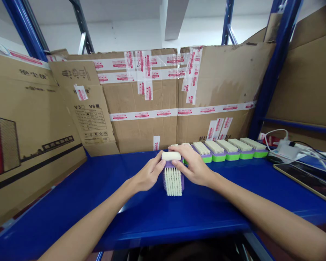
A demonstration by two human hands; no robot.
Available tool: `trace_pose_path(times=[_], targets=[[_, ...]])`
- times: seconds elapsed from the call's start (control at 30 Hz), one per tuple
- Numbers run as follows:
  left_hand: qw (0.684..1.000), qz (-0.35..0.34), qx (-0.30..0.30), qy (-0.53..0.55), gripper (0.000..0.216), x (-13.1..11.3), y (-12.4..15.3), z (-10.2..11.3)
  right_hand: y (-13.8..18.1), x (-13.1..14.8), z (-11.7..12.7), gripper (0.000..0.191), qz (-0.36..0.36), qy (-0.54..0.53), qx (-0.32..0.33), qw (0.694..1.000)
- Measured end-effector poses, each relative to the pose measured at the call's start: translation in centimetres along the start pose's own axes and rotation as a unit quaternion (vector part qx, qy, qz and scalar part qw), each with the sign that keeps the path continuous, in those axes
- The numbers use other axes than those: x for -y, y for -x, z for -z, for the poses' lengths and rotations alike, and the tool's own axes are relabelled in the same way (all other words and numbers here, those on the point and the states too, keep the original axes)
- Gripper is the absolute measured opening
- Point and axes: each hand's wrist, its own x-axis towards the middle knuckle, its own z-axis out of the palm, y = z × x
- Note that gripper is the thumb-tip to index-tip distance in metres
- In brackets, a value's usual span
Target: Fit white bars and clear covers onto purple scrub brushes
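At the far left a large printed cardboard carton (21, 137) leans along the edge of the blue worktop (103, 203), with a smaller flattened carton (89, 108) marked V3 and V6 standing beside it. Behind the worktop, taped cardboard sheets (179, 98) form a back wall, striped with white and red tape.

The left hand (148, 175) comes in from the lower left, fingers curled partway, with its fingertips pressed against the left side of a scrubbing brush (173, 174). The brush stands near the middle of the worktop, tilted so its cream bristles face the camera and its purple body sits behind them, with a white oval piece on top. The right hand (194, 165) grips the same brush from the right, fingers spread over its top and side. Both hands are closed on this one brush, neither clenched into a fist.

Just behind the right hand a row of brushes (228, 148) lies bristles up along the back wall, touching side by side. Five show clearly, with green and purple bodies; one or two more are partly hidden behind the hand, so the full count is uncertain.

At the far right sit a white charger with cables (288, 148) and a dark flat tablet (309, 179).
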Motion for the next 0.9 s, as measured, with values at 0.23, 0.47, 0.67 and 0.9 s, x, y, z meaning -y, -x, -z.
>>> trace_pose_path(times=[0.23, 0.47, 0.67, 0.9], targets=[[0.986, -0.096, -0.127, -0.051, 0.024, 0.0, -0.5, -0.4, -0.1, 0.0, 0.0, 0.026, -0.030, -0.024, -0.011, 0.999], [0.960, -0.177, -0.187, -0.110, 0.031, -0.7, -0.7, -0.4, 0.0, -0.4, 0.0, 0.026, -0.053, -0.069, -0.013, 0.996], [0.968, -0.175, -0.167, -0.071, 0.031, -0.8, -0.5, -0.8, -0.1, -0.2, 0.1, 0.030, -0.069, -0.107, -0.006, 0.992], [0.964, -0.191, -0.167, -0.085, 0.030, -1.1, -0.5, -1.0, -0.2, -0.2, -0.2, 0.024, -0.071, -0.100, -0.004, 0.992]])
